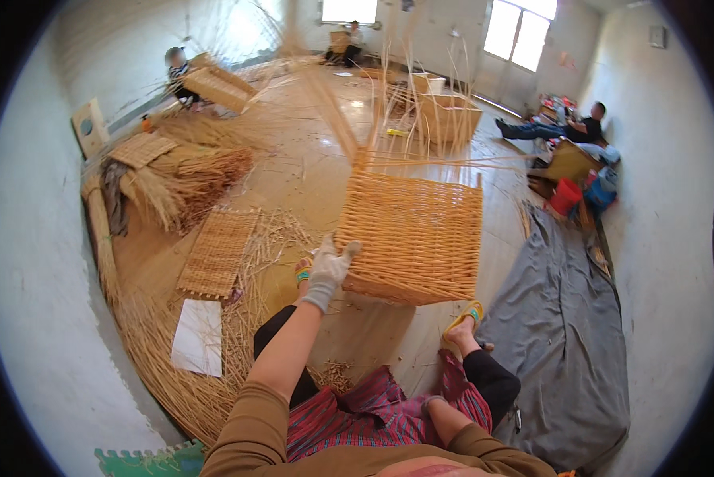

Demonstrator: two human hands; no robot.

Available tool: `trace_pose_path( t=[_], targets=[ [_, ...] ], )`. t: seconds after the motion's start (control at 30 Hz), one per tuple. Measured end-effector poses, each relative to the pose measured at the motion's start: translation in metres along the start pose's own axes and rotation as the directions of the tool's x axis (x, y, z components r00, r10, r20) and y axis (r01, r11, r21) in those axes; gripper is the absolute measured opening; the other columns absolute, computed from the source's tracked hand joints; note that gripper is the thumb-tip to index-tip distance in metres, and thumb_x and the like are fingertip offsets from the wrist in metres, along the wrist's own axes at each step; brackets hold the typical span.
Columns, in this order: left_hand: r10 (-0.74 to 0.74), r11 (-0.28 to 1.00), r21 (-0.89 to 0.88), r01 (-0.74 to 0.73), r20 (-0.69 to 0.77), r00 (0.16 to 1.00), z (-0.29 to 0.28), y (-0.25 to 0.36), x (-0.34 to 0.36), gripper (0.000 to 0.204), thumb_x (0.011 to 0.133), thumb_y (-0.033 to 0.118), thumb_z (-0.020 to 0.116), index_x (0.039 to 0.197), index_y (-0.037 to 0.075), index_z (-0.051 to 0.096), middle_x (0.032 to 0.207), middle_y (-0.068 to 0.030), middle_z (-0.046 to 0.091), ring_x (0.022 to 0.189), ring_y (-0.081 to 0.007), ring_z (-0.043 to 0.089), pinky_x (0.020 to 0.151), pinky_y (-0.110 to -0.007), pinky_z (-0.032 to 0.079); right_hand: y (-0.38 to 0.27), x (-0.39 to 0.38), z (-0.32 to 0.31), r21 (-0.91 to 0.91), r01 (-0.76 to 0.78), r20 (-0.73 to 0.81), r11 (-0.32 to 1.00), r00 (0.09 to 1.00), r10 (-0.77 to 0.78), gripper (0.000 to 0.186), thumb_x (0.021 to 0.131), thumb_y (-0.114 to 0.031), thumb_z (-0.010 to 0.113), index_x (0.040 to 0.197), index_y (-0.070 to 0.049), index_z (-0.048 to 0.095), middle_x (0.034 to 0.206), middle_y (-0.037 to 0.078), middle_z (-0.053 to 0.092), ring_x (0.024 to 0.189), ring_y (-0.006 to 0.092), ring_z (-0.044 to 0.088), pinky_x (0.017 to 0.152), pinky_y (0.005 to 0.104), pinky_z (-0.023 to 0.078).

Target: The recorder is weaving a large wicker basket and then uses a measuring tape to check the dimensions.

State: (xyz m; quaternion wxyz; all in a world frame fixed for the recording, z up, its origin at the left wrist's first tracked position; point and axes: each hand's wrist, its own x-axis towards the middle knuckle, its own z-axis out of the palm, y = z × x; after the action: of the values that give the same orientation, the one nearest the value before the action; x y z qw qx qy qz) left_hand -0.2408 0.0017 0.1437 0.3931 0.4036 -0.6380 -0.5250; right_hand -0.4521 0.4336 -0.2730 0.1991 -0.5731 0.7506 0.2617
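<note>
A woven wicker basket [413, 234] stands tilted in front of me, between my feet. Long loose canes [337, 111] rise and fan out from its top corner, some smeared by motion. My left hand [331, 270], in a pale glove, is closed on the basket's lower left edge, thumb on the woven side. Low in my lap, my right hand [432, 404] rests against a red and blue striped apron [357, 417]. Its fingers are blurred and partly lost in the cloth.
Left lie a woven panel [218, 253], a white sheet [198, 338] and bundled canes [166, 381]. A grey cloth [560, 342] spreads at right. Beyond are a red bucket [564, 197], another basket [450, 119] and seated people [587, 127] along the walls.
</note>
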Motion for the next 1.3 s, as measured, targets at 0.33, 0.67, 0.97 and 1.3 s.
trace_pose_path(
  t=[0.33,0.67,0.97,1.3],
  targets=[
    [0.069,0.954,0.297,-0.029,-0.126,0.990,0.013,0.014,0.041,0.083,0.085,0.053,0.077,0.138,-0.004,0.050,0.130,-0.0229,0.064,0.120,-0.0347,0.062,0.102,-0.039,0.047,-0.028,-0.014,-0.125,0.123,-0.469,0.266,0.874,0.864,0.427,0.032,0.093,-0.031,0.060,0.118,-0.022,0.076,0.126,0.002,0.071,0.114,0.0206,0.069,0.085,0.0425,0.057],
    [0.184,0.980,0.112,-0.165,-0.191,0.964,0.044,0.009,0.076,0.059,0.088,0.031,0.079,0.129,-0.003,0.054,0.114,-0.0166,0.071,0.100,-0.0242,0.069,0.089,-0.034,0.053,0.030,-0.042,-0.129,-0.011,-0.378,0.700,0.926,0.658,0.277,0.049,0.083,-0.049,0.071,0.123,-0.021,0.074,0.130,0.002,0.069,0.119,0.0241,0.065,0.091,0.0488,0.053],
    [0.232,0.964,-0.099,-0.245,-0.123,0.965,0.035,-0.007,0.088,0.057,0.086,0.028,0.082,0.128,-0.003,0.056,0.115,-0.0184,0.068,0.098,-0.0267,0.068,0.087,-0.037,0.053,0.038,-0.063,-0.228,0.781,-0.207,-0.418,0.590,0.529,0.739,0.018,0.093,-0.022,0.059,0.090,-0.009,0.071,0.087,0.022,0.069,0.082,0.0420,0.067,0.075,0.0482,0.054],
    [0.238,0.967,-0.060,-0.248,-0.134,0.962,0.027,0.001,0.038,0.064,0.090,0.026,0.079,0.138,-0.005,0.049,0.124,-0.0195,0.065,0.107,-0.0270,0.065,0.095,-0.036,0.051,0.137,-0.266,-0.328,0.794,-0.175,-0.595,0.582,-0.028,0.803,0.030,0.094,-0.005,0.063,0.124,-0.009,0.065,0.086,0.008,0.064,0.078,0.0264,0.064,0.079,0.0372,0.053]
  ],
)
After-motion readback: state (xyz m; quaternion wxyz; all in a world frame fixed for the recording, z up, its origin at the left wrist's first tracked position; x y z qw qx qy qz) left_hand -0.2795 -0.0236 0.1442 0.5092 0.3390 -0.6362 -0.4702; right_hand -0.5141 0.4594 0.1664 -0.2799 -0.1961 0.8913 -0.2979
